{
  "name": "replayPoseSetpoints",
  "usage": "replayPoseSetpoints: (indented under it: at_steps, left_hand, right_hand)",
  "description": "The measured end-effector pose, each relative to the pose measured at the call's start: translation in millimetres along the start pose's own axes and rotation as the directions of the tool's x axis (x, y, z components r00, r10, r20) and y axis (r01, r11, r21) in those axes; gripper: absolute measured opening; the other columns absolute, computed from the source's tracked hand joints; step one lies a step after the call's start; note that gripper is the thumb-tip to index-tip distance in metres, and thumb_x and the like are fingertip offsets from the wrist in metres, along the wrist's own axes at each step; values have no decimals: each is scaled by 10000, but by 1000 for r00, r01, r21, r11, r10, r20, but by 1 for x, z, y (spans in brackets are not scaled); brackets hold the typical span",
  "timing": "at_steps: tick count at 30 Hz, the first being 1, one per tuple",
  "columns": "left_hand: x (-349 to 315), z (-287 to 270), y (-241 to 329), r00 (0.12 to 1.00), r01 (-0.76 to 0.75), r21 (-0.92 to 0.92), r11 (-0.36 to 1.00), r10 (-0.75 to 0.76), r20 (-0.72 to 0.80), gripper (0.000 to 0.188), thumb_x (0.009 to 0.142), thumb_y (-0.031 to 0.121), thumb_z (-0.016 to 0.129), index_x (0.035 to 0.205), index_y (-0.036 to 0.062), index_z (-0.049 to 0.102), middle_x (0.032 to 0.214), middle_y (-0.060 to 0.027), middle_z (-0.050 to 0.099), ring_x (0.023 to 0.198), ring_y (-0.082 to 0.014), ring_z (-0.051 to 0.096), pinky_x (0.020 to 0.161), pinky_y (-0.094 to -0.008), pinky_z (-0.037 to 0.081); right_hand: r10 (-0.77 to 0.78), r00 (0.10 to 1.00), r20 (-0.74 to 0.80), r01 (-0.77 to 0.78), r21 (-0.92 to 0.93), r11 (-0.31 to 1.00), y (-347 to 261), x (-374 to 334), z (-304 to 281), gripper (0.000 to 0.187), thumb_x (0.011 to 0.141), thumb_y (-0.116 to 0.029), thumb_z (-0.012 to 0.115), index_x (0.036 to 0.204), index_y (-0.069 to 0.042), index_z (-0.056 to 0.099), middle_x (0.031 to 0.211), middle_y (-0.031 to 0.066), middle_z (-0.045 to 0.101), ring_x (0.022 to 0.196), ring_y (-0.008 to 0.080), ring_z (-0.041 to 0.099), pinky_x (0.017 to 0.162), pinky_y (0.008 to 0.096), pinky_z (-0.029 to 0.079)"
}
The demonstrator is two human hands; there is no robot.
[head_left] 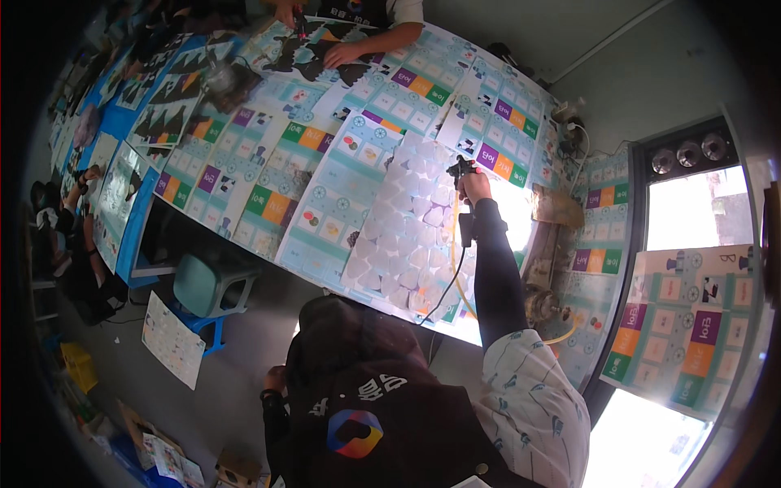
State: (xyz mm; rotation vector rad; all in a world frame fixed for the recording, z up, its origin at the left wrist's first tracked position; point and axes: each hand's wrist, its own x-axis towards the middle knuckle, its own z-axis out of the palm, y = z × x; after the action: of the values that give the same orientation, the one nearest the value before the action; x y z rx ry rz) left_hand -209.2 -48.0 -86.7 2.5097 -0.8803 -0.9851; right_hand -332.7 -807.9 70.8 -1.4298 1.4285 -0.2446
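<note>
While the left hand (273,379) shows too little to judge, the right hand (474,189) has its grip around a dark tool (460,168).

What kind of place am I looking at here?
Probably a small print-finishing or craft workshop. A long table is covered with colourful printed sheets, the right hand holds a corded tool over a white cut-out sheet, and another person's hand works opposite.

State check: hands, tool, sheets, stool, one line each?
Right hand: raised, gripping the handheld tool.
Handheld tool: held over the white shapes sheet, cord hanging below.
White shapes sheet: lying flat on the table.
Left hand: lowered, holding nothing visible.
Teal stool: upright, unoccupied.
</note>
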Motion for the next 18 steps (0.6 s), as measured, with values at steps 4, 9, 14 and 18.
replayPoseSetpoints:
  at_steps: [4,9,14,18]
  left_hand:
    - [0,3,-11,999,54,36,998,-54,4,237,789,135,564,1003,80,650,995,-173,641,908,-335,619,773,-411,518]
    - [2,-9,6,974,226,-300,927,-211,81,229,850,165,508,995,30,622,933,-130,650,797,-246,648,663,-340,538]
    - [6,-10,0,956,292,-455,841,-239,170,281,881,203,481,1073,17,566,897,-136,644,754,-230,654,584,-344,521]
    - [41,-16,-2,816,551,-618,561,-518,257,338,897,225,480,1168,24,481,900,-142,630,693,-230,644,493,-347,482]
  right_hand:
    - [15,998,59,-18,51,999,1,-2,6,128,672,-58,495,554,-14,521,504,97,487,426,198,530,349,292,348]
    - [-42,999,-7,42,48,998,5,21,10,118,664,-56,496,564,-2,528,497,107,493,395,204,510,341,303,344]
    - [1,999,43,0,-18,1000,-6,33,17,139,682,-75,532,569,6,535,494,128,512,337,202,460,320,315,328]
    - [112,994,1,-112,-109,988,-10,32,14,119,673,-62,526,574,3,536,502,134,519,347,210,465,324,319,331]
